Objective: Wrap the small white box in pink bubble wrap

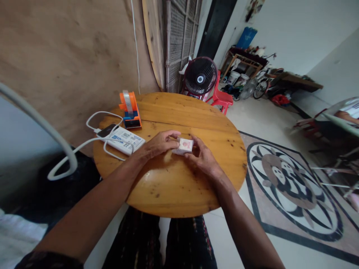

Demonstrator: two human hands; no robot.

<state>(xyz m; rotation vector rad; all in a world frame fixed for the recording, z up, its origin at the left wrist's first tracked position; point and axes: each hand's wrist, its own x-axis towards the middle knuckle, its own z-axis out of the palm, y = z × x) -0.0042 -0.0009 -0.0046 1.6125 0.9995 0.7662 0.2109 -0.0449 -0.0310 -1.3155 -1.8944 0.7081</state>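
Observation:
A small white box (185,145) with a reddish print on its upper face is held between my hands, low over the round wooden table. My left hand (164,144) pinches its left end between thumb and fingers. From the right, my right hand (203,155) curls round the box, with the thumb at its near edge and the index finger at its far right corner. The other right fingers are partly hidden, and I cannot tell whether the box rests on the wood.
On the round table (182,198), an orange and blue tape dispenser (131,112) stands at the far left. A white printed box (127,141), a dark phone (108,130) and a white cable (105,113) lie left. Beyond are a fan (200,76) and a red chair (220,98).

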